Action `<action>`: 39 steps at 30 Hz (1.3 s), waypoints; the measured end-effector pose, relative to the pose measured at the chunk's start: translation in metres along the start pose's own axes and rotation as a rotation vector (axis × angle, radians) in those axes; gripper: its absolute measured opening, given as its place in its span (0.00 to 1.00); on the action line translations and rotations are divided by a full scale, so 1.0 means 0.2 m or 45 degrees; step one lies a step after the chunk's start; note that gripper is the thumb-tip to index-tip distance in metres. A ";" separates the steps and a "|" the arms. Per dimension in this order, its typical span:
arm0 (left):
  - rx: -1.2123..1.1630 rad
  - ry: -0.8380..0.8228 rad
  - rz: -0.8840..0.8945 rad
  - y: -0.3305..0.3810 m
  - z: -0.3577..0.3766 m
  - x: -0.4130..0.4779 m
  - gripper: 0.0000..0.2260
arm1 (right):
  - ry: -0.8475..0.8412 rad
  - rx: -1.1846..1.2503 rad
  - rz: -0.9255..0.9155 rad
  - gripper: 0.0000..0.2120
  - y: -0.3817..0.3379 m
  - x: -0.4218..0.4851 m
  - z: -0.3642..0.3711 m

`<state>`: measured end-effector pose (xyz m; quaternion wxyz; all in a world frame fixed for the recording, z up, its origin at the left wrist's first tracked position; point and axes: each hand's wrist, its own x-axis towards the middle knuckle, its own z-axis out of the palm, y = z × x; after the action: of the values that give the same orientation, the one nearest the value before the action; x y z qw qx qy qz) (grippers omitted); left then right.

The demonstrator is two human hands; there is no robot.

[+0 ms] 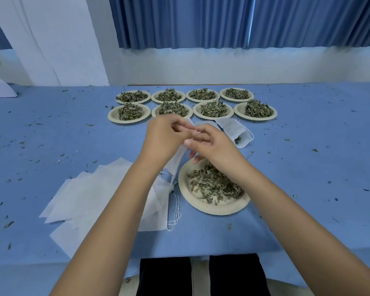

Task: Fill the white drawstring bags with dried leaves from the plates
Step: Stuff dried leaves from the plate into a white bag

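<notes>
My left hand [166, 137] and my right hand [212, 146] meet above the table, both pinching the top of a white drawstring bag [176, 162] that hangs down between them. Right below them sits a paper plate [212, 208] with a heap of dried leaves [214, 184]. A stack of flat white bags [90, 195] lies to the left under my left forearm, loose strings trailing at its right edge. Another white bag [235, 129] with some leaves at its mouth lies behind my hands.
Several paper plates heaped with dried leaves stand in two rows at the back, such as the rightmost one [255, 112]. Leaf crumbs are scattered over the blue tablecloth [308, 157]. A white wall and blue curtain rise behind the table. My dark-clad legs show below the front edge.
</notes>
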<state>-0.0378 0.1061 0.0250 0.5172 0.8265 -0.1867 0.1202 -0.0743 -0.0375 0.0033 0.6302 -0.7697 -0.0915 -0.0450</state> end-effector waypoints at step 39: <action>-0.643 0.210 -0.054 -0.26 0.08 0.09 0.12 | 0.303 0.211 -0.102 0.13 0.25 0.12 -0.30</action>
<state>-0.0002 0.1088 -0.0166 0.7228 0.6625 -0.1508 0.1261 -0.0381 -0.1036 -0.0281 0.6957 -0.7000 -0.0502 -0.1535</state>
